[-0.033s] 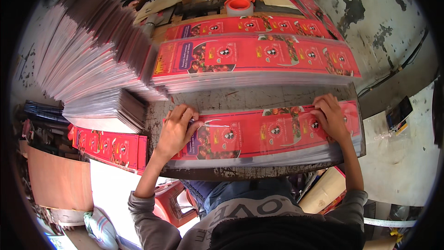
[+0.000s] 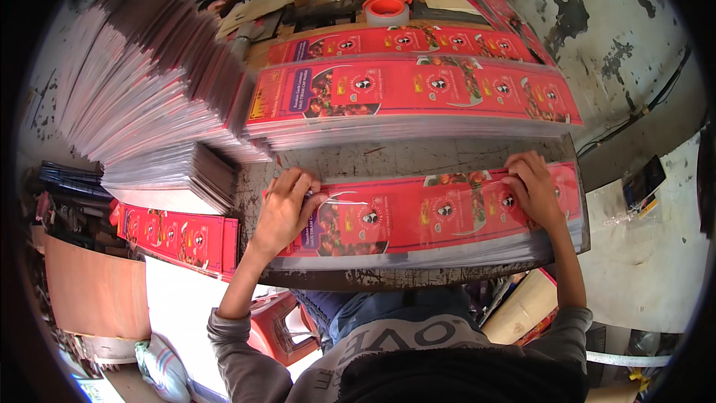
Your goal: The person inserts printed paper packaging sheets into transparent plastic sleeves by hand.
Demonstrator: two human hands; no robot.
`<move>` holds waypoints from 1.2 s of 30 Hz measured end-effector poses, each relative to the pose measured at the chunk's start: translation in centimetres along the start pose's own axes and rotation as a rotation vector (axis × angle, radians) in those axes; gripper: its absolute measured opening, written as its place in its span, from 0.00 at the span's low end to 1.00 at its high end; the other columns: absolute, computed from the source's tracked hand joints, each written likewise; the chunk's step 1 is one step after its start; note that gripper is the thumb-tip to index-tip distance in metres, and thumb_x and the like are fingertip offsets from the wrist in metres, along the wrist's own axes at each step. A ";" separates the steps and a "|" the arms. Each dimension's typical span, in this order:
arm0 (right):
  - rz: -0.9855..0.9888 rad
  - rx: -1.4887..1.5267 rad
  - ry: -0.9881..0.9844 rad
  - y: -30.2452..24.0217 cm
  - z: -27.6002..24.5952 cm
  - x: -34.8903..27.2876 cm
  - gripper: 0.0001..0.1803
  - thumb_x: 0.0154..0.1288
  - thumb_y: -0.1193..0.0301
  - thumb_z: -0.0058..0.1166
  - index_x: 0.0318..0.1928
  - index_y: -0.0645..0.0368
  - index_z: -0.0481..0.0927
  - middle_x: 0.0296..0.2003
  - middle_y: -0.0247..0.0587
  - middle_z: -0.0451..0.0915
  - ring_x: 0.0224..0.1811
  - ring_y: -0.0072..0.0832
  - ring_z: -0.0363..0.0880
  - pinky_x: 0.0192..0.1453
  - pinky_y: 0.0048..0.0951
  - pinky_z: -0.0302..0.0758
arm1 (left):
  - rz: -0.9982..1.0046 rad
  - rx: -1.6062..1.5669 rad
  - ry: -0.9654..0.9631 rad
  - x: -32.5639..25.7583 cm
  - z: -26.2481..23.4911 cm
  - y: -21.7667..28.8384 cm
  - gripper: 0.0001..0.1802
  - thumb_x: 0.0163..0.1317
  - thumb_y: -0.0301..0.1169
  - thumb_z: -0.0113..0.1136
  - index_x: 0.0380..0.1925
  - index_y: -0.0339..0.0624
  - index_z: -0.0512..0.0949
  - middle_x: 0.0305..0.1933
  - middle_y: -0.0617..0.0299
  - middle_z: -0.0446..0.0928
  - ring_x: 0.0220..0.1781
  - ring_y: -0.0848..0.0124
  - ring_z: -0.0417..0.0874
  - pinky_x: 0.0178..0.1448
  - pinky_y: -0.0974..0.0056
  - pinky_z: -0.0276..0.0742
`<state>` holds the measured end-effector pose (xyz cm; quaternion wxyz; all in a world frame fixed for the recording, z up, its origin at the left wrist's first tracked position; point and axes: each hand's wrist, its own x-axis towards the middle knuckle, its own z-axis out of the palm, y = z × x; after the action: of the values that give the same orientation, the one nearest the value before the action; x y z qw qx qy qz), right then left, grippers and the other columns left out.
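On the table in front of me lies a stack of long red printed sheets (image 2: 406, 216) with a glossy, clear surface and pictures of food. My left hand (image 2: 287, 201) is closed at the left end of the top sheet, thumb and fingers pressed together near its far edge. A thin white line runs right from the thumb; whether it is print or an object is unclear. At the right part of the same sheet, my right hand (image 2: 533, 186) has its fingers curled over the far edge. Fingertips of both hands are partly hidden.
Behind stands a second stack of red printed sheets (image 2: 410, 89), with a tape dispenser (image 2: 386, 9) beyond it. Tall leaning piles of sheets (image 2: 149, 82) fill the left. More red sheets (image 2: 179, 239) lie lower left, near a red stool (image 2: 280, 328). A peeling wall (image 2: 597, 45) bounds the right.
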<state>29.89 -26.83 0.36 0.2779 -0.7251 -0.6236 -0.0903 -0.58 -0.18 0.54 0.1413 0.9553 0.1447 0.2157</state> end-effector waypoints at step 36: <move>-0.137 -0.232 0.328 0.9 -7.0 3.8 0.05 0.53 0.78 0.54 0.31 0.63 0.73 0.25 0.44 0.66 0.29 0.40 0.65 0.34 0.34 0.63 | -0.031 -0.352 0.634 1.5 -4.3 -0.7 0.04 0.55 0.19 0.53 0.25 0.37 0.68 0.26 0.60 0.68 0.25 0.75 0.69 0.31 0.72 0.66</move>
<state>33.08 -27.29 7.72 0.2836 -0.6836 -0.6033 -0.2971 -1.37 1.91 4.64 0.2551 0.7997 0.1563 0.5206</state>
